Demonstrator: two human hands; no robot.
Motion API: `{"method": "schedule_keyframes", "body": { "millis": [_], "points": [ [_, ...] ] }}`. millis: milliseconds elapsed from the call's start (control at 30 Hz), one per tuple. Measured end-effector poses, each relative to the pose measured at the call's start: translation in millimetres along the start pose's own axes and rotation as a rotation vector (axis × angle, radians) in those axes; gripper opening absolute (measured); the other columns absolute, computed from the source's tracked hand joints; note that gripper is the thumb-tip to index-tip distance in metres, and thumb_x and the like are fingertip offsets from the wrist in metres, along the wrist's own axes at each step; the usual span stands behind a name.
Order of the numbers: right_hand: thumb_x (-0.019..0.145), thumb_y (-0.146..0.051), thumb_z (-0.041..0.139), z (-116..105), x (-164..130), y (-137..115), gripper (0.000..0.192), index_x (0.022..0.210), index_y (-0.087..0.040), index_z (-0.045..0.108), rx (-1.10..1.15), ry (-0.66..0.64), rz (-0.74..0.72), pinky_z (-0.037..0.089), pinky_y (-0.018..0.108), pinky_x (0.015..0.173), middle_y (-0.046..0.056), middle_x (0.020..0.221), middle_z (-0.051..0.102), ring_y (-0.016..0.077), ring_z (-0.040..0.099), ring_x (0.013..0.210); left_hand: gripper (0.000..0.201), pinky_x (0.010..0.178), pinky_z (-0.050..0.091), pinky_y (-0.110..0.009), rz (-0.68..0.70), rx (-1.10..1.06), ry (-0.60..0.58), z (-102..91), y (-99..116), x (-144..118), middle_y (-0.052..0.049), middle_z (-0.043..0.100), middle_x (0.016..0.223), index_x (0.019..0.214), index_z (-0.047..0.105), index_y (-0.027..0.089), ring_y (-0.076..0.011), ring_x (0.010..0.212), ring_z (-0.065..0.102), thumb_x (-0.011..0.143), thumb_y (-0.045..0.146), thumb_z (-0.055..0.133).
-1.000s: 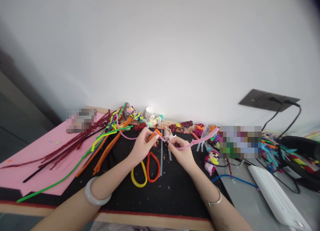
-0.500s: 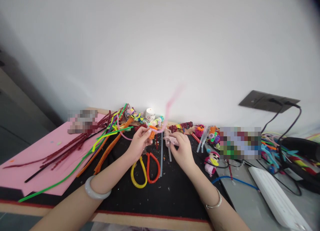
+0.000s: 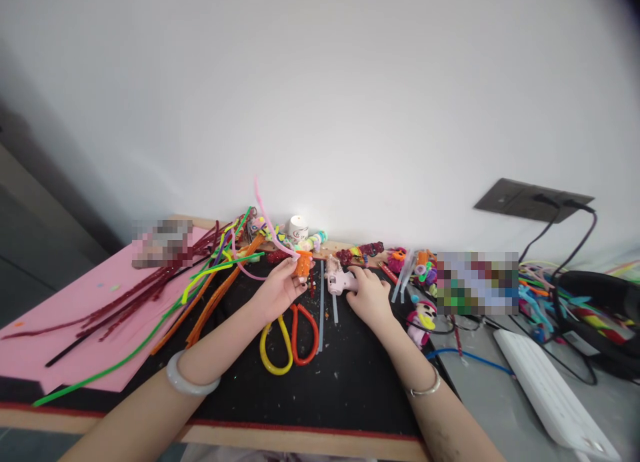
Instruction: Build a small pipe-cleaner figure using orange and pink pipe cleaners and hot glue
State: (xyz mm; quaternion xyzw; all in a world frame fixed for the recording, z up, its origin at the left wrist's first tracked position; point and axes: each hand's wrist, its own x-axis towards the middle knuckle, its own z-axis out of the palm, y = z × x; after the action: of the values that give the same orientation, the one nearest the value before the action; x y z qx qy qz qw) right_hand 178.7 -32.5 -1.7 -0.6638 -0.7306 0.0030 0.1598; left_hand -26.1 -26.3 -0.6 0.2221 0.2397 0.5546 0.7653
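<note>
At frame centre your left hand [image 3: 280, 285] pinches the orange piece [image 3: 303, 265] with its pink pipe cleaner [image 3: 270, 225] upright for access, while your right hand [image 3: 367, 294] grips the pink glue gun [image 3: 336, 282] resting on the desk [image 3: 350, 389].

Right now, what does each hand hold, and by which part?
The left hand pinches a small orange pipe-cleaner piece at its lower end, a pink pipe cleaner rising from it. The right hand grips the pink glue gun by its handle.
</note>
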Motion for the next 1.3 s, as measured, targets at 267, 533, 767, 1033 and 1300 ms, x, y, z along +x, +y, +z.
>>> {"method": "schedule_keyframes", "body": {
  "millis": [267, 533, 767, 1033, 1300],
  "points": [
    [0.069, -0.021, 0.055, 6, 6, 4, 0.042, 0.11, -0.021, 0.055, 0.405, 0.202, -0.081, 0.041, 0.033, 0.08, 0.007, 0.109, 0.061, 0.0234, 0.055, 0.099, 0.012, 0.053, 0.048, -0.018, -0.008, 0.017, 0.01, 2.2, 0, -1, -0.001, 0.06, 0.084, 0.086, 0.057, 0.018, -0.0038, 0.052, 0.05, 0.077, 0.025, 0.061],
    [0.071, -0.022, 0.059, 2, 2, -2, 0.017, 0.087, -0.017, 0.06, 0.695, 0.272, -0.111, 0.046, 0.027, 0.067, 0.004, 0.081, 0.064, 0.0177, 0.059, 0.073, 0.011, 0.052, 0.047, -0.017, -0.019, 0.025, 0.048, 1.1, -2, 0, 0.002, 0.057, 0.072, 0.084, 0.055, 0.017, -0.0046, 0.052, 0.053, 0.077, 0.023, 0.061],
    [0.071, -0.028, 0.062, -4, -9, -12, 0.013, 0.079, -0.018, 0.061, 0.68, 0.198, -0.22, 0.044, 0.025, 0.058, 0.002, 0.07, 0.064, 0.0148, 0.057, 0.06, 0.015, 0.055, 0.048, -0.019, -0.025, 0.088, 0.063, -0.1, -4, 0, 0.001, 0.059, 0.072, 0.087, 0.056, 0.017, -0.0064, 0.056, 0.056, 0.076, 0.023, 0.063],
    [0.074, -0.032, 0.061, -3, -12, -15, 0.014, 0.076, -0.019, 0.058, 0.641, 0.129, -0.251, 0.042, 0.021, 0.053, 0.0, 0.067, 0.062, 0.0121, 0.055, 0.056, 0.016, 0.056, 0.048, -0.019, -0.009, 0.129, 0.034, 0.1, -6, -3, 0.001, 0.06, 0.069, 0.085, 0.057, 0.017, -0.0073, 0.057, 0.057, 0.074, 0.025, 0.066],
    [0.074, -0.036, 0.06, -5, -12, -16, 0.017, 0.074, -0.019, 0.057, 0.639, 0.115, -0.232, 0.04, 0.021, 0.05, 0.0, 0.063, 0.06, 0.011, 0.052, 0.053, 0.017, 0.058, 0.048, -0.02, 0.0, 0.131, 0.034, 0.6, -6, -3, 0.001, 0.06, 0.069, 0.086, 0.057, 0.017, -0.0074, 0.058, 0.057, 0.074, 0.024, 0.066]
  ]
}}
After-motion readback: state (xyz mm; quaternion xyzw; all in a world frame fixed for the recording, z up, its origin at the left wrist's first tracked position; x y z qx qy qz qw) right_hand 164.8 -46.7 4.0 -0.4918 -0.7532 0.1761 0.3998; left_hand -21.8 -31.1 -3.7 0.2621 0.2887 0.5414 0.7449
